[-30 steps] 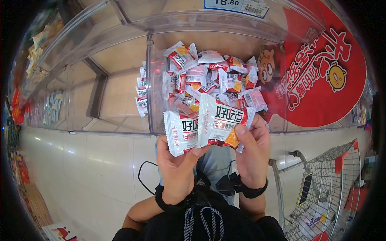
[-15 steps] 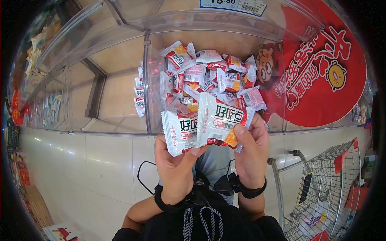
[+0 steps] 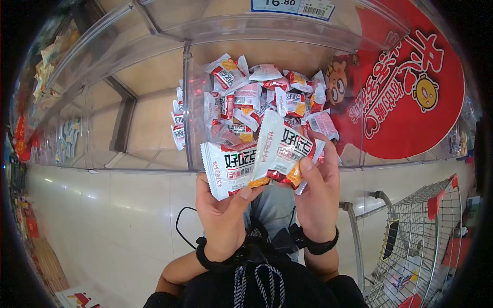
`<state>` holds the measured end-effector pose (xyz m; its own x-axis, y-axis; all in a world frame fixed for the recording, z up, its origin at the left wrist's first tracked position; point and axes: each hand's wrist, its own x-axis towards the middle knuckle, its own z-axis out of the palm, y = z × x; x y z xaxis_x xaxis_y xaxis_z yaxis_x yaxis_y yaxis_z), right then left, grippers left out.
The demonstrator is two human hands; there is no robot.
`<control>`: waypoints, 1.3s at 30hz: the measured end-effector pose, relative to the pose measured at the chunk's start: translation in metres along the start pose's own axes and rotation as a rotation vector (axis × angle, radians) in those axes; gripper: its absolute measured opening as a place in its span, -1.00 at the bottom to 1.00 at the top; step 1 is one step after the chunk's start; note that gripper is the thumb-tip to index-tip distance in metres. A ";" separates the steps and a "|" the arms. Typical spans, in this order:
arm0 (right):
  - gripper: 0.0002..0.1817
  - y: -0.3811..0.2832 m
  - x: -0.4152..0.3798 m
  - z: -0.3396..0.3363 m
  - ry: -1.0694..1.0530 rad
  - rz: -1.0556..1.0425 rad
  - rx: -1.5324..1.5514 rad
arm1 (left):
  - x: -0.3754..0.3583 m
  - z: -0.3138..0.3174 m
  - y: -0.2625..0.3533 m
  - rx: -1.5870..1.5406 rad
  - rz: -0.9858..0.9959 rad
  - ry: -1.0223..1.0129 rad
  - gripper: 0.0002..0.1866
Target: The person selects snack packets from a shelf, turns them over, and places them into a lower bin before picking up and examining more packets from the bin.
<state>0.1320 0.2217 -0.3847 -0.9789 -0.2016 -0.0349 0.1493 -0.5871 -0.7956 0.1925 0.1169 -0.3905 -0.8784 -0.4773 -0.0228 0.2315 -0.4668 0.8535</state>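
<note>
My left hand [image 3: 223, 220] pinches the lower edge of a white and red snack packet [image 3: 229, 167] between thumb and fingers. A second packet of the same kind [image 3: 284, 149] is gripped at its lower right by my right hand [image 3: 318, 192], the thumb lying on its front. This second packet tilts to the right and overlaps the right edge of the first. Both are held just in front of a clear bin [image 3: 192, 110], where several similar packets [image 3: 292, 102] lie in a loose pile.
A price label [image 3: 294, 7] is fixed above the bin. To the right stand a round red sign [image 3: 411, 97] and a metal shopping cart [image 3: 416, 231]. More clear compartments [image 3: 105, 123] are at the left, above a tiled floor [image 3: 118, 215].
The packet in my right hand has tilted further to the right. The one in my left hand has shifted slightly left, so more of its front shows.
</note>
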 end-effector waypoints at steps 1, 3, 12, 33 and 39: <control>-0.54 0.001 0.000 -0.001 -0.005 -0.043 -0.035 | 0.000 0.001 0.001 -0.002 0.000 0.007 -0.51; -0.53 0.000 0.000 0.000 0.005 -0.032 0.024 | 0.000 0.002 0.003 -0.004 -0.001 0.013 -0.51; -0.54 0.002 -0.001 -0.002 0.038 -0.072 -0.025 | 0.000 0.000 0.001 -0.019 0.003 0.001 -0.51; -0.47 -0.017 0.015 0.005 -0.472 -0.297 -0.911 | 0.011 -0.032 0.010 0.067 -0.025 -0.204 -0.38; -0.22 -0.043 0.021 0.060 -1.000 -0.221 -1.471 | 0.011 -0.059 0.014 0.344 0.186 -0.336 -0.34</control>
<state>0.1135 0.1953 -0.3148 -0.4302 -0.9021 0.0339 -0.7408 0.3313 -0.5844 0.2110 0.0608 -0.4094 -0.9345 -0.2372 0.2655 0.2949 -0.0978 0.9505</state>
